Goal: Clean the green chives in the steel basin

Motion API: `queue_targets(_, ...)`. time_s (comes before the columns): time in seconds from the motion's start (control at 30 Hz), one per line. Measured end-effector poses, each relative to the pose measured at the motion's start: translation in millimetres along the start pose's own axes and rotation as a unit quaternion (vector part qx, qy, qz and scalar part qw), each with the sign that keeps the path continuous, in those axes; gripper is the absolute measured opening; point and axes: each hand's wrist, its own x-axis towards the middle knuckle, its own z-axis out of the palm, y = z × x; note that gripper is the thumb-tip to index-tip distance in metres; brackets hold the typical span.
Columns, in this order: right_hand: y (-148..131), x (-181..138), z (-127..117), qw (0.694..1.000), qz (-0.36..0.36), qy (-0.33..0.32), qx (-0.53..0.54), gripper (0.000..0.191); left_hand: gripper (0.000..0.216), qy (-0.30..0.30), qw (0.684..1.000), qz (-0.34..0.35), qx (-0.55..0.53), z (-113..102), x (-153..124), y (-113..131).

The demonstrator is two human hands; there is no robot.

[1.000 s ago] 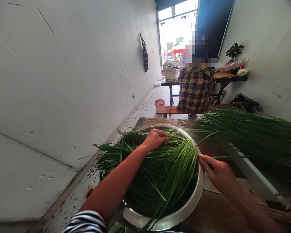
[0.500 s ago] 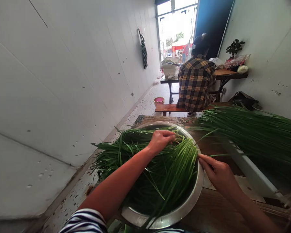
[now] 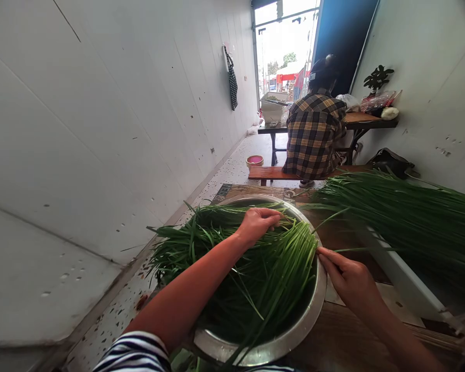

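Note:
A big steel bowl [image 3: 313,310] on a wooden table [image 3: 344,336] is filled with long green chives [image 3: 271,274] whose tips hang over its left rim. My left hand [image 3: 258,225] rests on top of the chives near the bowl's far side, fingers curled down onto the stalks. At the bowl's right rim my right hand [image 3: 346,279] pinches the cut ends of the chives with thumb and fingers together.
A large heap of chives [image 3: 403,217] lies on the table to the right, beside a white tray edge [image 3: 403,284]. Ahead, a person in a plaid shirt [image 3: 313,137] sits on a bench [image 3: 271,174] at another table. A pink bowl [image 3: 254,162] stands on the floor. A white wall runs along the left.
My left hand has slid a little to the right over the chives. My right hand stays at the bowl's rim. The view has shifted slightly.

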Motion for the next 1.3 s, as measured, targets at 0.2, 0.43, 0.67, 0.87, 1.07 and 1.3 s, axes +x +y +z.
queue_targets(0.2,-0.7,0.4,0.1,1.0,0.003,0.002,-0.004,0.033,0.018,-0.014,1.0,-0.006,-0.009,0.3,0.3,-1.2)
queue_targets(0.43,0.6,0.3,-0.4,1.0,-0.005,0.006,0.003,0.032,0.021,-0.016,1.0,-0.011,-0.019,0.4,0.7,-2.0)
queue_targets(0.67,1.5,0.7,0.2,1.0,-0.007,0.0,-0.002,0.033,0.021,-0.013,0.999,-0.016,-0.034,0.7,1.8,-3.4)
queue_targets(0.87,0.7,0.5,-0.7,1.0,-0.007,0.0,0.003,0.032,0.02,-0.004,0.999,-0.014,-0.036,2.2,1.7,-2.6)
queue_targets(1.07,0.6,1.0,-0.1,1.0,-0.007,0.006,0.003,0.033,0.021,-0.011,0.999,-0.016,-0.044,3.4,3.4,-4.6)
queue_targets(1.3,-0.6,0.9,-0.4,1.0,-0.007,0.008,0.005,0.033,0.019,-0.006,0.999,-0.001,-0.032,5.2,2.2,-2.1)
